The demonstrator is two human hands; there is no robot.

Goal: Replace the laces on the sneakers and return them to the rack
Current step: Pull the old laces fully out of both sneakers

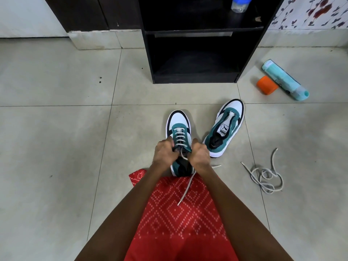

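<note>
From the head view, the person sits low on the tiled floor (56, 138) with a red patterned cloth (178, 213) over the lap and both arms stretched forward. The near sneaker (178, 129), teal, white and black, stands mid-floor with its toe toward the black rack (197, 53) at the floor's far edge. The left hand (163, 151) is curled tight on the collar beside the top eyelets. The right hand (199, 153) is fisted on the other side and seems to pinch the white lace (185, 189), though its fingertips are hidden. That lace crosses the eyelets in rows, and one end trails back over the red cloth. The second sneaker (224, 127) lies just right of the first, unlaced, tongue showing. A loose lace (267, 176) sits tangled on the floor further right. Toward the far right corner lie a teal bottle (284, 80) and an orange cap (267, 85), touching. A blue-lidded jar (240, 4) stands on the rack's upper shelf.
</note>
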